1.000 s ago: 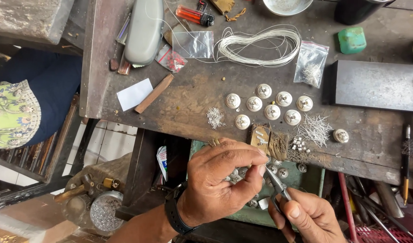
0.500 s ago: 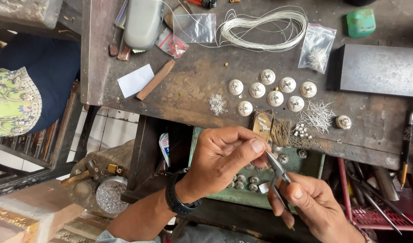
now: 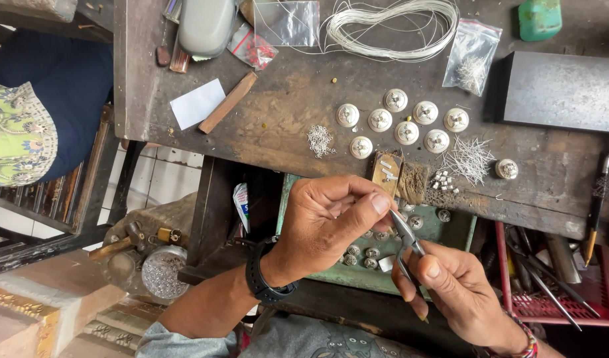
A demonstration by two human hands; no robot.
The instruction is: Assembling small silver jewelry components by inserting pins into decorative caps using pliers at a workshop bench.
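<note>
While the left hand (image 3: pixel 331 225) pinches a small piece between thumb and fingertips, the right hand (image 3: pixel 460 292) is closed around the handles of the pliers (image 3: pixel 405 238). The plier tips meet the left fingertips; the piece itself is too small and too covered to identify. Both hands work below the front edge of the worktop (image 3: pixel 278 126), above the green tray (image 3: pixel 450 232).

Progress, judged from the layout:
- Seven round silver caps (image 3: pixel 395 100) lie grouped on the worktop, and one more cap (image 3: pixel 506 169) lies apart to the right. These appear to be completed units.
- Further round pieces (image 3: pixel 364 255) lie in the green tray beneath the hands; whether they are finished cannot be told.
- Stock remains: a pile of small rings (image 3: pixel 319 140), a scatter of thin pins (image 3: pixel 469 159), a few short tubes (image 3: pixel 442 180), a bag of pins (image 3: pixel 471 63) and a wire coil (image 3: pixel 390 23). The quantity suggests that much work is left.
- The piece in hand appears to be mid-assembly, not yet set down.

Changes from the earlier frames:
- The caps, rings, pins and paper slip (image 3: pixel 197 103) keep the same arrangement on the worktop.
- The view has shifted, so that the worktop sits higher in the picture and the top items are partly cut off.
- The left hand has kept its pinch throughout.
- The right hand has come up toward the left, and the pliers have stayed at the fingertips.
</note>
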